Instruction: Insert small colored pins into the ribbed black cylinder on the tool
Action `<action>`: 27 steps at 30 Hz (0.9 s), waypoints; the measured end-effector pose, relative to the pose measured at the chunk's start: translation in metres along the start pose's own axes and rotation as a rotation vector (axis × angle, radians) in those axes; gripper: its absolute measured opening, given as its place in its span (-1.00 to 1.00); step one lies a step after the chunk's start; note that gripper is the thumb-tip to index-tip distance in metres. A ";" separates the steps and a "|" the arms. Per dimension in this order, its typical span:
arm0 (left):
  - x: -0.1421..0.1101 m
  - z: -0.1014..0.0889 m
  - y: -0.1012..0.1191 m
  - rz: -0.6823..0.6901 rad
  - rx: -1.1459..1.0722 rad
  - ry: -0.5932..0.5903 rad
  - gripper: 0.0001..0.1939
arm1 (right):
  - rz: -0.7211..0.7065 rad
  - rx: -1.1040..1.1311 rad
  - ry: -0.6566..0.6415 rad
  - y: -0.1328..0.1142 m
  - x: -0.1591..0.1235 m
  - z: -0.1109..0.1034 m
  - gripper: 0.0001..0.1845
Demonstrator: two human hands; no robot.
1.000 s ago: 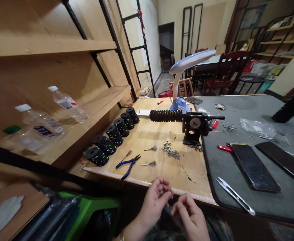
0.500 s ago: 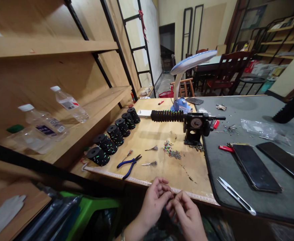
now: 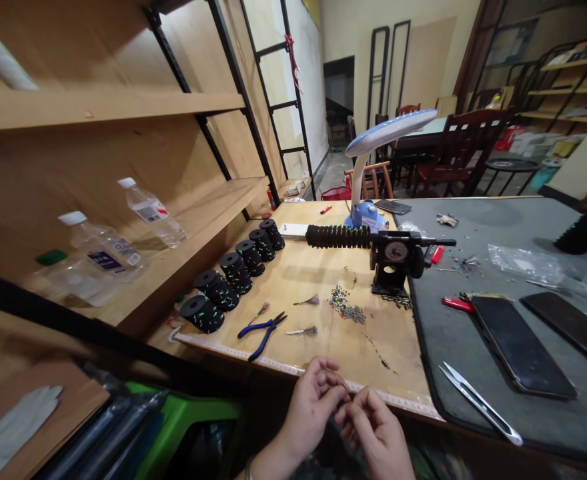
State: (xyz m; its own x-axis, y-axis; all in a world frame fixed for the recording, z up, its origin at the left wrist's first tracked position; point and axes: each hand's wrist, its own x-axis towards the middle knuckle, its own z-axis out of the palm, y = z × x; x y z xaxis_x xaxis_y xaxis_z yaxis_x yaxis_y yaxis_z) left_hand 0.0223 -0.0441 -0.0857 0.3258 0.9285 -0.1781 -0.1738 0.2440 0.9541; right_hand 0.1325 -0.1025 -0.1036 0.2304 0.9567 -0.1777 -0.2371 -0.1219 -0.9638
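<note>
My left hand (image 3: pixel 309 405) and my right hand (image 3: pixel 375 427) meet at the table's front edge, fingertips almost touching. Both pinch something too small to make out. Beyond them a short beaded line (image 3: pixel 381 357) lies on the wooden tabletop (image 3: pixel 318 263). Small coloured beads (image 3: pixel 339 300) and a heap of small metal pieces (image 3: pixel 355 314) lie further back. To the left are blue-handled pliers (image 3: pixel 262 332) with their jaws apart and thin tufted pieces (image 3: pixel 303 331). A black winding device (image 3: pixel 396 257) carries a row of black foam discs (image 3: pixel 337 236).
Black foam spools (image 3: pixel 202 315) line the left table edge. Thread snips (image 3: pixel 481 403), a dark phone (image 3: pixel 522 343) and a plastic bag (image 3: pixel 523 261) lie on the grey mat (image 3: pixel 438 333). A desk lamp (image 3: pixel 366 213) stands at the back. Plastic bottles (image 3: pixel 154 212) lean on the left shelf.
The whole view has shifted slightly, with the scene a little lower and further right. My hands keep the same pinching pose, close together.
</note>
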 end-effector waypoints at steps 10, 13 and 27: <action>0.001 0.000 -0.004 -0.001 -0.014 0.001 -0.65 | -0.014 -0.018 -0.002 -0.002 0.001 0.000 -0.44; 0.001 0.001 -0.004 0.001 -0.012 0.008 -0.63 | -0.020 -0.010 0.008 -0.001 0.001 0.000 -0.45; 0.001 -0.001 -0.007 0.004 -0.012 0.001 -0.66 | -0.029 -0.010 -0.007 0.001 0.002 -0.002 -0.47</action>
State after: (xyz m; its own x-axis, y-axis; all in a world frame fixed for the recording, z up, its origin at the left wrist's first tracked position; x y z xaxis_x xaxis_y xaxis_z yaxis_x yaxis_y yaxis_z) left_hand 0.0232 -0.0442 -0.0929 0.3244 0.9298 -0.1741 -0.1866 0.2433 0.9518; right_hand 0.1343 -0.1014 -0.1050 0.2304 0.9618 -0.1481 -0.2207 -0.0965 -0.9706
